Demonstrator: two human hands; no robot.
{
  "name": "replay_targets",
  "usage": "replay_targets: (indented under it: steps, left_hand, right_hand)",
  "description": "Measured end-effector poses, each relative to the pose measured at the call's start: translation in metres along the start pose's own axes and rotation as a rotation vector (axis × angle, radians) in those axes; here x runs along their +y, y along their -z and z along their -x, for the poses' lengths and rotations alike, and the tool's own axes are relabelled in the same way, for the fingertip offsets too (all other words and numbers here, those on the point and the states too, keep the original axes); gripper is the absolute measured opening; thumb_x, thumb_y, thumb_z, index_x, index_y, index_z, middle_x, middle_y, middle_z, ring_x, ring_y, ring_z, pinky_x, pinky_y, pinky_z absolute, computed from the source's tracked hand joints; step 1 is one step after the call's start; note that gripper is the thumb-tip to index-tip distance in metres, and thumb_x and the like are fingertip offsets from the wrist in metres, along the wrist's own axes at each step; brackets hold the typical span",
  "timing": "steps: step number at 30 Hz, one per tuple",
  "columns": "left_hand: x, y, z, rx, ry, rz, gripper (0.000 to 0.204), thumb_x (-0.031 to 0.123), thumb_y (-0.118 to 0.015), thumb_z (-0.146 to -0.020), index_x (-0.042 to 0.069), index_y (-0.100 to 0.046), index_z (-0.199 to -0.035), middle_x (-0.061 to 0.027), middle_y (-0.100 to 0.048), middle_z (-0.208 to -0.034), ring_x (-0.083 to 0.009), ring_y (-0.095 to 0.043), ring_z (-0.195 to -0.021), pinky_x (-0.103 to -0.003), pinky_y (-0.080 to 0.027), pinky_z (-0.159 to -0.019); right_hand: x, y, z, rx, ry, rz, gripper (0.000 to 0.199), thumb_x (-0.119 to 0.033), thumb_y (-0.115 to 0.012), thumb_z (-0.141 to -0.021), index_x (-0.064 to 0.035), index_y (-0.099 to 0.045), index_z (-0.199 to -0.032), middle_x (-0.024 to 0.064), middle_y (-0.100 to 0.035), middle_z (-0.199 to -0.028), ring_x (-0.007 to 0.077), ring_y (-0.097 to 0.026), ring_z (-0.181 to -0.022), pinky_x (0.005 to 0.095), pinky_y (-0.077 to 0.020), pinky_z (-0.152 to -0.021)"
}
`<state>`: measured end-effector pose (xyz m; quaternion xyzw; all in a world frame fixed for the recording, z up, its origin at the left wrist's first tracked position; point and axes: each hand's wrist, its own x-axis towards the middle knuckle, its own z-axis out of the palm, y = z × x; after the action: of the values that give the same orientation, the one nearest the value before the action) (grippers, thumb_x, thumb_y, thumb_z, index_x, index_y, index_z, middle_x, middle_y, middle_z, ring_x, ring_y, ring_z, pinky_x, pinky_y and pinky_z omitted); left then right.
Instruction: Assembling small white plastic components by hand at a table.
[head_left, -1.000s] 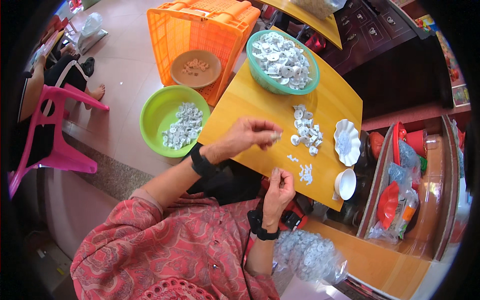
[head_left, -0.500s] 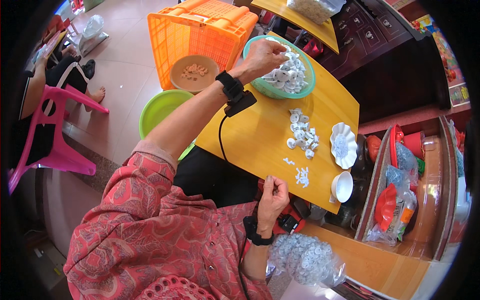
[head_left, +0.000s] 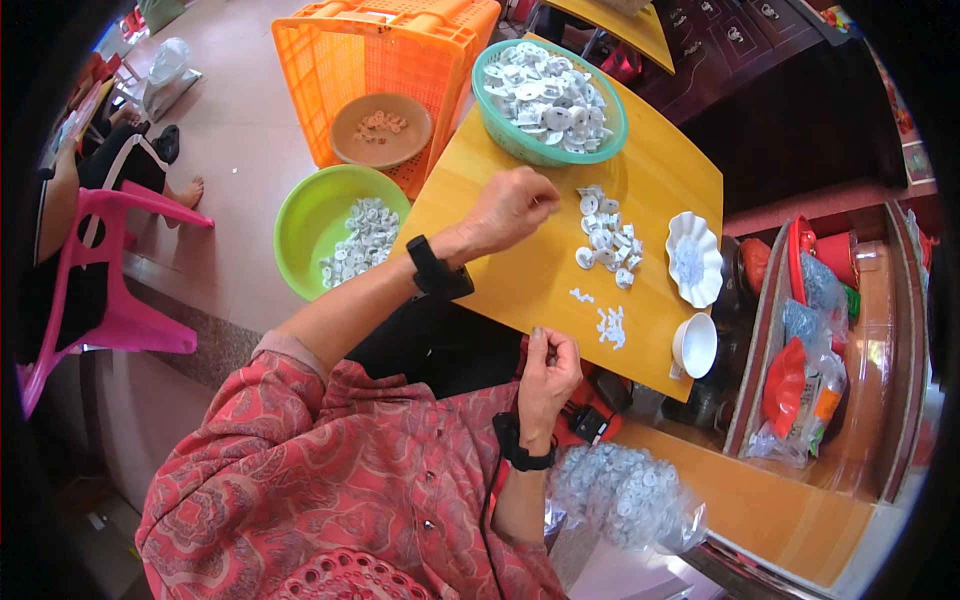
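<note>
My left hand [head_left: 512,208] hovers above the yellow tabletop [head_left: 500,290], left of a pile of small white plastic parts [head_left: 606,235]. Its fingers are curled together; anything between them is too small to make out. At the table's near edge, my right hand [head_left: 550,372] has thumb and fingers pressed together, and what they hold is hidden. To its right lie tiny white pieces [head_left: 611,328] in a loose cluster. Beyond the left hand stands a teal basin [head_left: 560,156] heaped with white round parts [head_left: 548,92].
A lime-green basin [head_left: 297,222] with white parts sits left of the table, below a brown bowl [head_left: 345,150] and orange crate [head_left: 300,90]. A scalloped white dish [head_left: 709,287] and white cup [head_left: 697,345] line the right edge. A pink chair [head_left: 110,260] and another person's leg are left.
My left hand has come back from the teal basin toward me, over the table. The heap in the basin and the lime-green basin's parts now show. My right hand stays nearly still.
</note>
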<state>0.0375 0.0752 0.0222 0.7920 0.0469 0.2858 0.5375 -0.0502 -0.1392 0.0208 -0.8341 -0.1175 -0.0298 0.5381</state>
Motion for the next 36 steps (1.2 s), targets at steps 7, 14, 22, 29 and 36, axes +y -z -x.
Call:
replay_targets:
  steps: [7,14,22,29,36]
  left_hand:
    - [0.008,-0.050,0.009,-0.313,-0.189,-0.199,0.021,0.005,-0.070,-0.078,0.001,-0.070,-0.099,-0.0175,-0.065,-0.096,-0.0360,-0.064,-0.084,-0.043,-0.052,-0.074]
    - [-0.005,-0.065,0.008,-0.466,-0.363,-0.290,0.018,0.005,-0.068,-0.078,-0.001,-0.061,-0.093,-0.0204,-0.060,-0.093,-0.0411,-0.061,-0.085,-0.046,-0.050,-0.074]
    - [0.002,-0.034,0.022,-0.542,-0.193,-0.317,0.019,0.007,-0.067,-0.080,-0.002,-0.060,-0.095,-0.0215,-0.059,-0.090,-0.0409,-0.061,-0.083,-0.046,-0.049,-0.072]
    - [0.013,-0.006,0.051,-0.488,-0.147,-0.338,0.018,0.008,-0.064,-0.084,-0.002,-0.066,-0.098,-0.0202,-0.061,-0.088,-0.0399,-0.061,-0.083,-0.045,-0.050,-0.073]
    - [0.022,0.005,0.079,-0.347,-0.013,-0.125,0.018,0.012,-0.066,-0.086,0.000,-0.069,-0.098,-0.0189,-0.062,-0.088,-0.0368,-0.063,-0.083,-0.043,-0.051,-0.072]
  right_hand:
    - [0.007,0.004,-0.002,0.023,0.104,0.142,0.012,-0.009,-0.065,-0.092,0.0015,-0.061,-0.088,0.0110,-0.059,-0.080,0.0227,-0.058,-0.068,0.0347,-0.0478,-0.063]
    - [0.026,0.016,-0.023,0.046,0.172,0.377,0.010,-0.003,-0.063,-0.089,0.0025,-0.059,-0.096,0.0182,-0.057,-0.091,0.0367,-0.059,-0.084,0.0433,-0.0489,-0.073]
    - [0.029,0.013,-0.048,0.081,0.332,0.661,0.017,0.002,-0.059,-0.085,0.0010,-0.063,-0.102,0.0166,-0.056,-0.095,0.0361,-0.058,-0.093,0.0469,-0.0457,-0.083]
    - [0.044,0.012,-0.041,0.079,0.309,0.439,0.023,0.007,-0.058,-0.078,0.0013,-0.063,-0.100,0.0176,-0.058,-0.098,0.0362,-0.059,-0.094,0.0467,-0.0467,-0.085]
    - [0.041,0.018,-0.031,0.080,0.293,0.513,0.023,0.006,-0.058,-0.080,0.0015,-0.063,-0.102,0.0172,-0.058,-0.101,0.0361,-0.059,-0.096,0.0462,-0.0464,-0.086]
